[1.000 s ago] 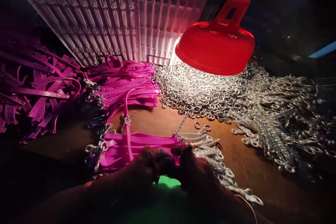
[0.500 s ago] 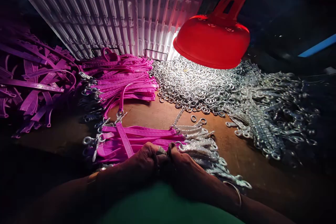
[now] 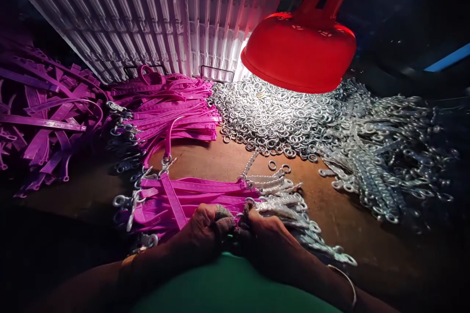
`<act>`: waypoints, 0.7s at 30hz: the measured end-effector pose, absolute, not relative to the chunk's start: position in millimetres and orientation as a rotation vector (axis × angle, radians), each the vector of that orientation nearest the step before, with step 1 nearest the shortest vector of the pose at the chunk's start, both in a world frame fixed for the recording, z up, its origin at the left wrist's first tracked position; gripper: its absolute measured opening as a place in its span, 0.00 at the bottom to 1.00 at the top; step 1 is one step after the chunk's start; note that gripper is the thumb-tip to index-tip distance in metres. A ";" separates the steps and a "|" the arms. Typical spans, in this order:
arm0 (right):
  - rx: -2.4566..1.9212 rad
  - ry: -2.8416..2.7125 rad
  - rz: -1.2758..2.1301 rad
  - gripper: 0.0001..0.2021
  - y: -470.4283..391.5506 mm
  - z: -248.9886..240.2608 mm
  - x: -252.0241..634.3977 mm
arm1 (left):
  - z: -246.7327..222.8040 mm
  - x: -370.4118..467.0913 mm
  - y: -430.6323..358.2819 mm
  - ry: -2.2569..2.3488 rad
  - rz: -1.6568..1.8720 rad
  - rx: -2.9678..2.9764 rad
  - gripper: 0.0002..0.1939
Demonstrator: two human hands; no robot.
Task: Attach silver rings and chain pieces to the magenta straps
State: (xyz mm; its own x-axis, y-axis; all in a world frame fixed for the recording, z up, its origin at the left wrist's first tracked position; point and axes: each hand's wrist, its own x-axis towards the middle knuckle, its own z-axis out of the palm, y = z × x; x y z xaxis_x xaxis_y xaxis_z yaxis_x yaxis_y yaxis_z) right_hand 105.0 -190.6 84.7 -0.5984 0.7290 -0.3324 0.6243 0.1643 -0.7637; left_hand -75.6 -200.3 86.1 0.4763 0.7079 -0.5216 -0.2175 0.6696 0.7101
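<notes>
Head view: left hand [image 3: 205, 224] and right hand [image 3: 265, 229] meet, fingers curled, in front of near straps [image 3: 205, 186] and beside white cords [image 3: 284, 201]. Something small glints between fingertips; cannot tell what, or whether it is gripped. Risks, judged: shadow at the fingers could cause a missed pinch; the left wrist could snag the slanted strap [image 3: 172, 199], dragging the near straps askew.

Plastic-like gloss is shown by the pink straps [image 3: 179, 113], metallic shine by the rings [image 3: 264, 122], smoothness by the lampshade [image 3: 298, 54].
</notes>
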 end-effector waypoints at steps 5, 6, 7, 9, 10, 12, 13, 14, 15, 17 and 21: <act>-1.282 -2.455 1.543 0.09 -188.2 86.3 103.9 | 68.8 -70.9 -205.0 0.937 0.594 0.602 0.22; -1.256 -2.486 1.521 0.10 -188.6 86.1 103.9 | 65.0 -71.0 -206.1 0.953 0.588 0.618 0.21; -1.235 -2.517 1.487 0.10 -189.0 86.1 103.9 | 61.8 -71.5 -206.9 0.966 0.581 0.638 0.21; -1.205 -2.581 1.403 0.09 -189.6 87.4 103.7 | 58.2 -73.2 -207.8 0.969 0.569 0.677 0.21; -1.186 -2.618 1.351 0.08 -189.4 88.7 103.3 | 57.8 -74.2 -207.7 0.961 0.567 0.695 0.21; -1.124 -2.709 1.229 0.07 -188.0 91.6 101.8 | 59.2 -76.0 -207.1 0.941 0.571 0.723 0.20; -1.082 -2.757 1.172 0.07 -186.8 92.8 100.8 | 60.6 -76.5 -206.7 0.935 0.573 0.731 0.20; -1.044 -2.800 1.130 0.08 -185.4 93.7 99.8 | 62.1 -76.6 -206.3 0.936 0.576 0.728 0.21; -1.014 -2.838 1.104 0.09 -183.8 94.2 98.9 | 63.7 -76.3 -206.1 0.940 0.579 0.708 0.21; -0.975 -2.903 1.084 0.10 -181.0 95.0 97.8 | 66.2 -74.7 -205.8 0.937 0.589 0.644 0.22; -1.034 -2.854 1.187 0.11 -178.1 97.6 100.8 | 68.5 -72.1 -202.3 0.940 0.616 0.584 0.23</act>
State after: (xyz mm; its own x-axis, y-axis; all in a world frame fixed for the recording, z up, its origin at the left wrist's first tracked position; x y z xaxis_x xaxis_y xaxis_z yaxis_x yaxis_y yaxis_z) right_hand 100.8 -178.1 97.6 -0.7924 0.5110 -0.3331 0.5964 0.5349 -0.5984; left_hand -72.1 -202.3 68.5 0.4481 0.7040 -0.5510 -0.2244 0.6852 0.6929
